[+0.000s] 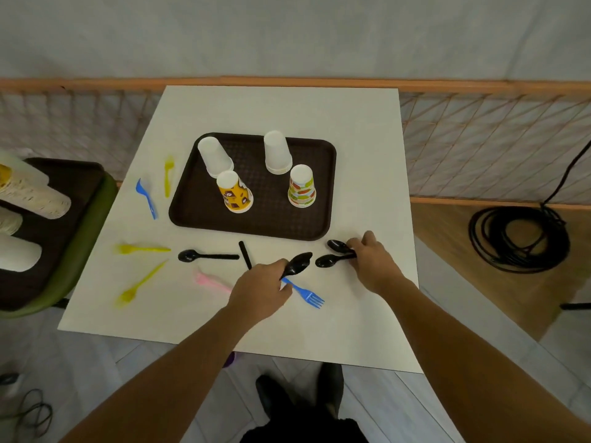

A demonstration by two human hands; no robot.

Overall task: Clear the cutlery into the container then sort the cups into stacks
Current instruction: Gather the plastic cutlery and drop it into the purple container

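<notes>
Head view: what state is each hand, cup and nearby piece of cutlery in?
left hand, grips a black spoon
right hand, grips two black spoons
yellow cup, upside down on the tray
striped cup, upside down
left white cup, upside down
right white cup, upside down
blue fork, flat on the table
loose spoon, flat, untouched

No writing can be read from here. The yellow cup (235, 195) carries brown and white printed shapes, and the striped cup (302, 190) has orange and green patches. Neither print resolves into letters, numbers or a brand.
</notes>
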